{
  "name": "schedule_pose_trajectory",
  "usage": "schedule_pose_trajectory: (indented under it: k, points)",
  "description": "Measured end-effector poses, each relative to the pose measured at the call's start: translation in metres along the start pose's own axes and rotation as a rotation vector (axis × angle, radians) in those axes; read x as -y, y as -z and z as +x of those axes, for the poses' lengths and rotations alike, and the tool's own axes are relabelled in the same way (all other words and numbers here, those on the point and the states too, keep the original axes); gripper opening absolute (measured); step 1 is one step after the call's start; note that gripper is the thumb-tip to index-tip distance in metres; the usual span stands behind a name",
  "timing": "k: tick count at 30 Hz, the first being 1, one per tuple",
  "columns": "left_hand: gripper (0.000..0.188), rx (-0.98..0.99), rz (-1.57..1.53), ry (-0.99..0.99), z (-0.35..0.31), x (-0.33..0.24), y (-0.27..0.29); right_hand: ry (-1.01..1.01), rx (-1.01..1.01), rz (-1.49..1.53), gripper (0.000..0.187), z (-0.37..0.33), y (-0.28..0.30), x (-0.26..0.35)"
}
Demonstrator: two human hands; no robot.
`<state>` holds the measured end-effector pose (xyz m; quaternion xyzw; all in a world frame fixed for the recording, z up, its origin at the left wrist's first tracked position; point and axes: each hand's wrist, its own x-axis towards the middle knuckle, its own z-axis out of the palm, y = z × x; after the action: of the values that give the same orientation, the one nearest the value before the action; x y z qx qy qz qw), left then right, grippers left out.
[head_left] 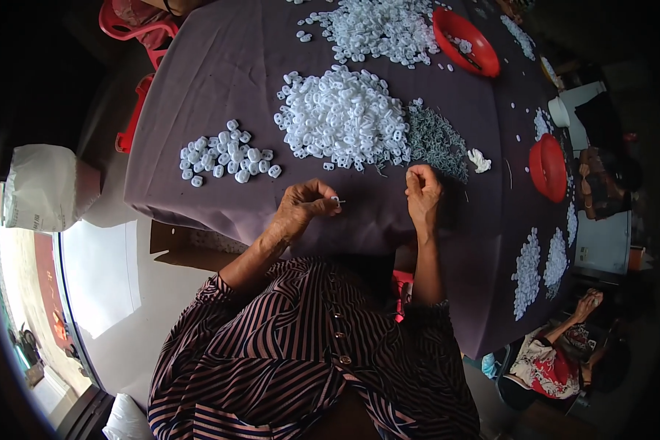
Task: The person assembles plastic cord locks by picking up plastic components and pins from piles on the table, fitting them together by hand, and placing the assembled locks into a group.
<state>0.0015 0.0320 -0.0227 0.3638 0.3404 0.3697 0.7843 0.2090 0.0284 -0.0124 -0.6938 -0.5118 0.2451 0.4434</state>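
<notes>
Between the thumb and fingertips of my left hand (301, 209) is a small white plastic piece (336, 204), with a thin dark pin sticking out of it to the right. My right hand (423, 194) is pinched at the near edge of a heap of small grey metal pieces (436, 136), like pins or screws; whatever its fingertips hold is too small to make out. Beyond both hands rises a big heap of white two-holed plastic pieces (341, 117). A smaller scatter of white pieces (227, 154) lies to the left on the dark cloth.
A purple-grey cloth (205, 73) covers the table. Farther off are another white heap (381, 29) and a red bowl (447, 40); a second red bowl (548, 169) stands at right. A crumpled white scrap (479, 160) lies by the metal heap. Another person (554, 359) sits lower right.
</notes>
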Motion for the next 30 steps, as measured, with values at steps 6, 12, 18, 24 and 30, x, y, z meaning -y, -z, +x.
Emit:
schedule_pose_trajectory:
  k: [6,12,18,24,30]
  points:
    - [0.006,0.074,-0.078,0.017,0.011,-0.014,0.025,0.094,-0.04,-0.276,0.007,0.038,-0.018,0.007]
    - [0.005,0.173,-0.227,-0.012,0.026,-0.021,0.051,0.242,-0.032,-0.516,0.009,0.052,-0.038,0.019]
    - [0.003,0.273,-0.287,-0.023,0.034,-0.021,0.071,0.233,-0.105,-0.379,0.011,0.053,-0.055,0.011]
    - [0.004,0.304,-0.321,-0.022,0.027,-0.017,0.067,0.021,-0.213,-0.188,0.015,0.04,-0.05,0.015]
    - [0.004,0.287,-0.307,-0.026,0.012,-0.011,0.059,0.142,-0.196,-0.219,0.013,0.029,-0.044,0.01]
